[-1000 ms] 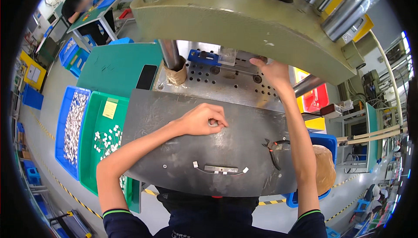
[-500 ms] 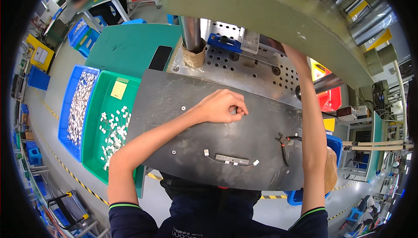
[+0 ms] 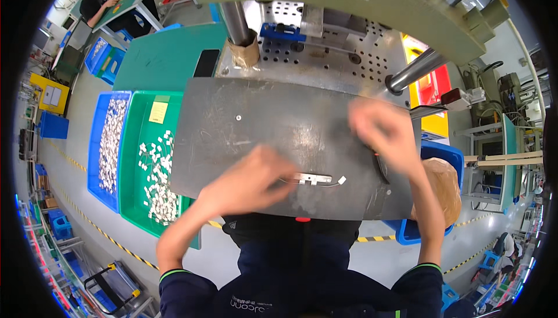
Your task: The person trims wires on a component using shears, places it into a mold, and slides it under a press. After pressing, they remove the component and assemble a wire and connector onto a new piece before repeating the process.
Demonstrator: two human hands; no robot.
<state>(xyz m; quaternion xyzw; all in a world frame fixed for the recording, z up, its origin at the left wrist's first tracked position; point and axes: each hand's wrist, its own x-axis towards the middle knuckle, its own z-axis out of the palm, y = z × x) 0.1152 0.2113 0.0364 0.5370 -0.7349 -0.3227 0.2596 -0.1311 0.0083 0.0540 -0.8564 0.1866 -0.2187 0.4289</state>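
Note:
On the dark grey work board [image 3: 232,143] lies a small metal strip [image 3: 317,178] with white connectors and a thin wire, close to the board's near edge. My left hand [image 3: 253,177], smeared by motion, reaches to the strip's left end and hides that part of the wire. Whether its fingers touch the wire cannot be made out. Over the right part of the board hovers my right hand [image 3: 383,126], also blurred, with its fingers bent. Below it, partly covered by the hand and wrist, are dark-handled pliers [image 3: 381,170].
Beyond the board stands a press with a perforated metal bed [image 3: 325,62], a thick post [image 3: 237,24] and a blue fixture [image 3: 280,32]. Left are a green bin [image 3: 152,170] and a blue bin [image 3: 93,161] of small white parts. A paper-lined blue bin [image 3: 459,155] sits right.
My right hand has come back from inside the press to above the pliers. My left hand has moved nearer and left, down to the metal strip. The view has shifted slightly.

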